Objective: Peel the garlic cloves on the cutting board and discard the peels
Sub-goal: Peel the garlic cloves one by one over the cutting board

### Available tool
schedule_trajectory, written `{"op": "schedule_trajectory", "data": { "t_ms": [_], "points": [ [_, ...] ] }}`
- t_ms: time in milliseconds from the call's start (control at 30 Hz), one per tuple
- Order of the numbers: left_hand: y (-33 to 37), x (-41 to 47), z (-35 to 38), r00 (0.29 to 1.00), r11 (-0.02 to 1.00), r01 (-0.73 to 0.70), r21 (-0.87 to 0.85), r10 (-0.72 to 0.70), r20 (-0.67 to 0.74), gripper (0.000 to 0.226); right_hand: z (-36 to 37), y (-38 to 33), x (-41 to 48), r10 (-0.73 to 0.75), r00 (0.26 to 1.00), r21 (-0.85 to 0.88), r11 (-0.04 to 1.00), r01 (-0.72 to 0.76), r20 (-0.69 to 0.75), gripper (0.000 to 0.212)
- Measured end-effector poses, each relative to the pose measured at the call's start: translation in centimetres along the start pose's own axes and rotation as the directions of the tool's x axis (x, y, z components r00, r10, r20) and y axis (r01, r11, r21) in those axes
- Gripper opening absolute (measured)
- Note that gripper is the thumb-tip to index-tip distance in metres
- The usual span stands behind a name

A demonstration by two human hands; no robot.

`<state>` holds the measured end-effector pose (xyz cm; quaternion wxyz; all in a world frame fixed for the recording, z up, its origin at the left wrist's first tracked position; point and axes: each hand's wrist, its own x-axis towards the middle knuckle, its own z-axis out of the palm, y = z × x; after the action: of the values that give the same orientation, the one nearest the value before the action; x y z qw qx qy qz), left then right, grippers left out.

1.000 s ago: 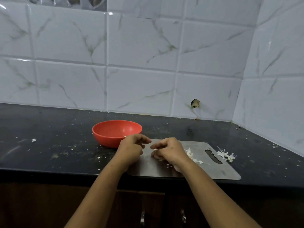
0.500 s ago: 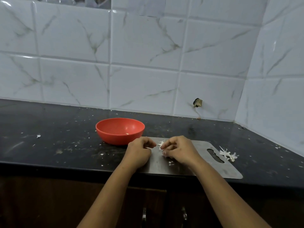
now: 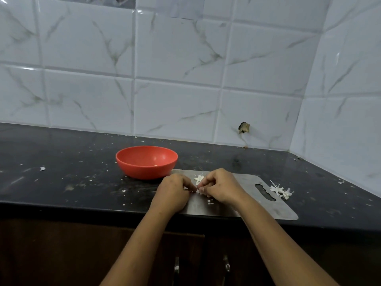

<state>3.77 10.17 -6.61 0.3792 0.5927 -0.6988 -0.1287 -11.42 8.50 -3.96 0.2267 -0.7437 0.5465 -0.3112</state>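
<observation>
A steel cutting board (image 3: 245, 205) lies at the front edge of the black counter. Over its left part my left hand (image 3: 175, 190) and my right hand (image 3: 220, 187) meet fingertip to fingertip, both pinching a small white garlic clove (image 3: 198, 190) that is mostly hidden between them. White peel scraps (image 3: 199, 177) lie on the board just behind the fingers, and small bits (image 3: 210, 201) lie below my right hand. A heap of peels (image 3: 281, 190) sits on the counter right of the board.
A red bowl (image 3: 146, 162) stands on the counter behind and left of the board, with a pale bit inside. The black counter (image 3: 61, 174) is strewn with small white flecks. Tiled walls close off the back and right side. Cabinet handles (image 3: 176, 269) are below.
My hands drew closer together, until their fingertips met on the clove. A peel scrap now shows on the board behind them. The view shifted slightly.
</observation>
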Motion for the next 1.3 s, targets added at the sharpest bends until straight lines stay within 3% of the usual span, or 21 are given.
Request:
{"op": "schedule_trajectory", "data": {
  "t_ms": [333, 933, 1000, 1100, 1167, 1300],
  "points": [
    [0.0, 0.0, 0.0, 0.999, 0.999, -0.036, 0.033, 0.037, -0.003, 0.027, 0.5, -1.0, 0.3, 0.027, 0.999, -0.150, 0.988, -0.030, -0.019, 0.013],
    [-0.2, 0.2, 0.0, 0.999, 0.997, -0.054, 0.049, 0.054, 0.003, 0.026, 2.0, -1.5, -0.2, -0.081, 0.993, -0.429, 0.903, 0.038, -0.084, 0.014],
    [-0.2, 0.1, -0.1, 0.999, 0.998, -0.051, 0.048, 0.051, 0.000, 0.026, 1.9, -1.0, -0.1, -0.065, 0.994, -0.342, 0.939, 0.032, -0.085, 0.014],
    [-0.2, 0.1, 0.0, 0.999, 0.999, -0.039, 0.021, 0.039, -0.003, 0.020, 1.2, 0.4, -0.1, 0.006, 0.996, -0.031, 0.999, -0.009, -0.091, 0.013],
    [-0.4, 0.1, 0.0, 1.000, 0.999, -0.028, -0.025, 0.028, -0.009, 0.017, 0.9, 1.1, -0.4, 0.028, 0.995, 0.161, 0.987, -0.012, -0.101, 0.013],
    [-0.5, 0.1, 0.2, 0.998, 0.997, -0.034, -0.074, 0.029, -0.062, 0.009, 1.1, 1.4, -0.3, 0.022, 0.998, 0.354, 0.935, 0.002, -0.062, 0.014]
  ]
}}
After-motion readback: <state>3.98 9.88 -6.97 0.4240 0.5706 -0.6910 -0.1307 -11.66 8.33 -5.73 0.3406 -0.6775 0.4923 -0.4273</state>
